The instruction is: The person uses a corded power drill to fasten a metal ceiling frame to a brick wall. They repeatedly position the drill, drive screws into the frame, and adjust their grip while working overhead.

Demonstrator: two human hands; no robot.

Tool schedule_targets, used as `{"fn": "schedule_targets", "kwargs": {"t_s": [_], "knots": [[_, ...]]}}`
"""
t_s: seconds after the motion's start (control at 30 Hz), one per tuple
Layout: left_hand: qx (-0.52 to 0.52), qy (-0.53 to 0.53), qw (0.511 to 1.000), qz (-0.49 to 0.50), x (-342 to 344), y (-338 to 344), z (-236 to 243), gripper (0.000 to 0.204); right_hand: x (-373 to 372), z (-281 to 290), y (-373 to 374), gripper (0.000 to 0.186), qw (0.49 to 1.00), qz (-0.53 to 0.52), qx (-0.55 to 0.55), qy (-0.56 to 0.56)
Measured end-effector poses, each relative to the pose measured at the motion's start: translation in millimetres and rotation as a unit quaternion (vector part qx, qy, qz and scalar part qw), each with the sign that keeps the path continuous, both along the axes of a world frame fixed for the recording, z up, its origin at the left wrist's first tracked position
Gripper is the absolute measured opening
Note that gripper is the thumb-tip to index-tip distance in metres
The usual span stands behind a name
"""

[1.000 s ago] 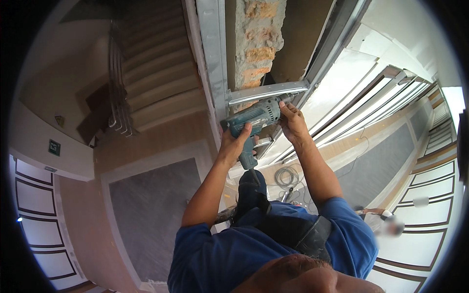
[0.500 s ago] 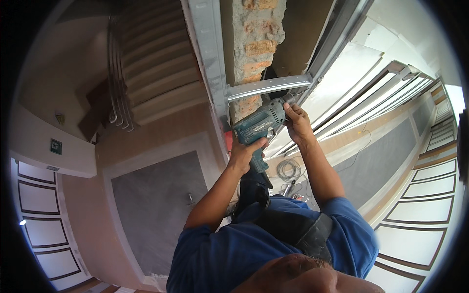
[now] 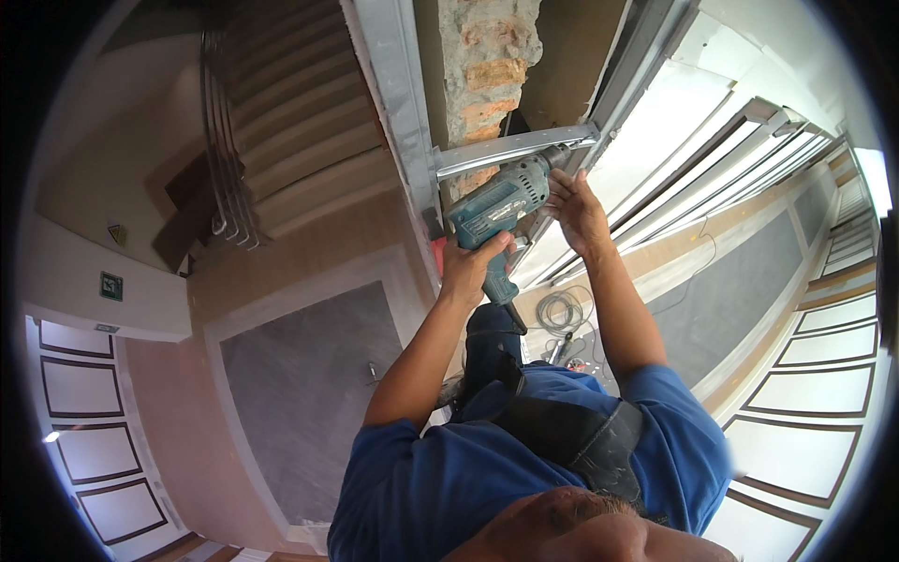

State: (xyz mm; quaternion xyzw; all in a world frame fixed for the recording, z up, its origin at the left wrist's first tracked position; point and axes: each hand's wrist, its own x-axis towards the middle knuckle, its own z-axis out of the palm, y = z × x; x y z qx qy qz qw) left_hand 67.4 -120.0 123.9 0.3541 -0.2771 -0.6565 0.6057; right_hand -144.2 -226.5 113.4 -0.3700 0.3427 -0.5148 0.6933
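Note:
My left hand (image 3: 468,267) is closed round the grip of a teal corded power drill (image 3: 501,201), which points up and right at the end of a short metal crosspiece (image 3: 506,146). My right hand (image 3: 573,211) is open beside the drill's front, fingers extended and close to or touching it. Metal channels (image 3: 403,112) flank the gap, with rough brick and mortar (image 3: 482,66) behind the crosspiece. Where the drill's tip meets the metal is hard to make out.
A coil of cable (image 3: 559,312) and small tools lie on the floor below. Stairs (image 3: 300,112) with bent metal rails (image 3: 225,159) are at upper left. Long grey strips (image 3: 749,300) run along the right floor, and pale boards (image 3: 702,84) stand by the frame.
The drill and my left hand have shifted up and slightly right. My right fingers have loosened from the drill's front. The co-worker seen at lower right earlier is out of sight.

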Motion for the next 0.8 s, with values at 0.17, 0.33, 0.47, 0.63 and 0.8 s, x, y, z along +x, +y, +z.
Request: {"fn": "schedule_targets", "kwargs": {"t_s": [0.17, 0.33, 0.47, 0.63, 0.8], "knots": [[0.036, -0.006, 0.999, 0.020, -5, -5, 2, 0.027, -27, -1, -1, 0.084, 0.999, -0.008, -0.008, 0.030], [0.038, -0.015, 0.999, 0.011, -8, -12, 3, 0.026, -23, 1, -8, 0.082, 0.999, -0.011, -0.022, 0.044], [0.035, -0.023, 0.999, 0.018, -8, -13, 5, 0.028, -21, 0, -9, 0.082, 0.999, -0.012, -0.011, 0.045], [0.036, -0.046, 0.998, 0.015, -7, -13, 13, 0.031, -26, -6, -9, 0.079, 0.998, -0.040, 0.013, 0.051], [0.038, -0.092, 0.995, 0.029, -9, -13, 27, 0.032, -43, -10, -8, 0.078, 0.996, -0.068, 0.003, 0.049]]}}
